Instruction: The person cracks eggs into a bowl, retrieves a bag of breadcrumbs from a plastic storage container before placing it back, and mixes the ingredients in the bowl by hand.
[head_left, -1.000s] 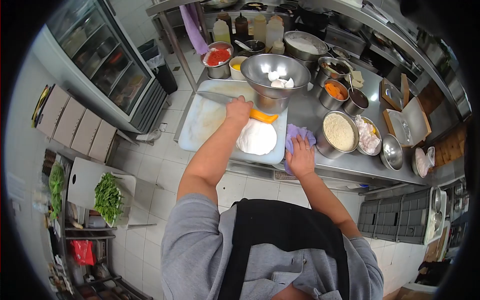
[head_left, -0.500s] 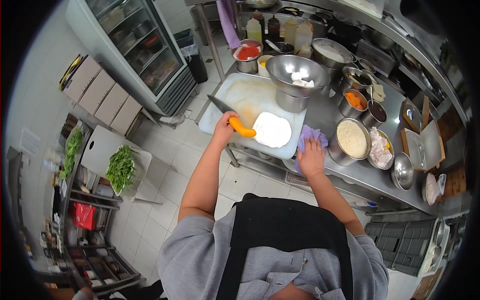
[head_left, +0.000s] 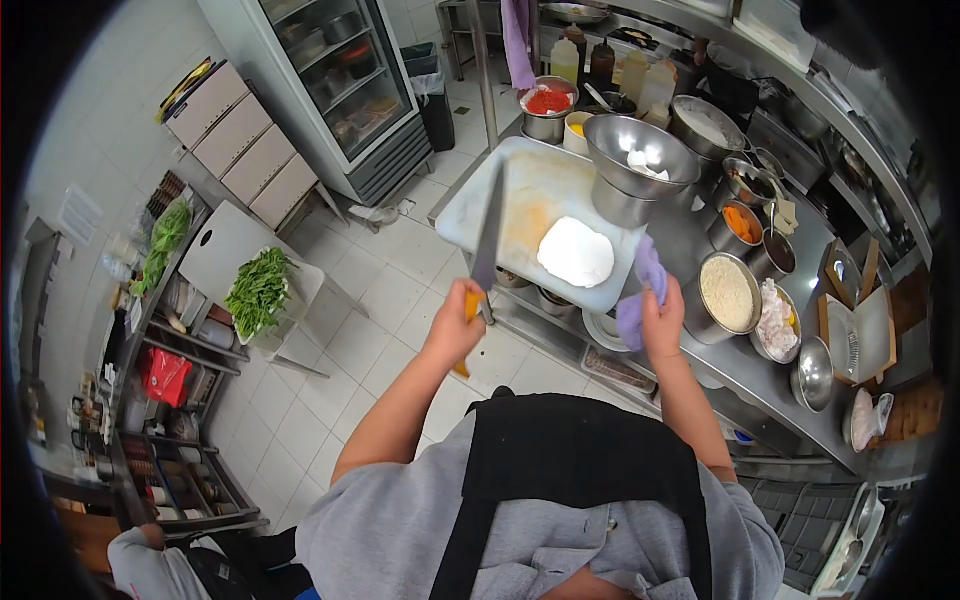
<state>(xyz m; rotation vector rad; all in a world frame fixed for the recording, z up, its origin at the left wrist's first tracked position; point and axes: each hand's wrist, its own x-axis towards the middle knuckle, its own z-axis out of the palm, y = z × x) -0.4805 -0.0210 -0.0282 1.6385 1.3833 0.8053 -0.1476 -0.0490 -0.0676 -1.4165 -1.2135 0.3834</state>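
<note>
My left hand (head_left: 454,328) is closed round the orange handle of a large knife (head_left: 489,232). Its blade points up and away, over the near left edge of a white cutting board (head_left: 480,208). My right hand (head_left: 664,325) grips a bunched purple cloth (head_left: 648,268), lifted beside the board's right corner. A flat, roundish white piece (head_left: 577,252), perhaps dough or cheese, lies on the board between my hands. An orange-brown stain marks the board's surface near it.
Behind the board, a wide metal bowl (head_left: 628,165) sits on a pot. To the right are a pot of pale crumbs (head_left: 727,293), a bowl of pale meat (head_left: 772,325) and an empty metal bowl (head_left: 812,373). Another person (head_left: 200,565) is at the lower left.
My left hand has drawn back from the board and turned the knife upright. My right hand has raised the purple cloth off the counter. Another person has come into view at lower left.
</note>
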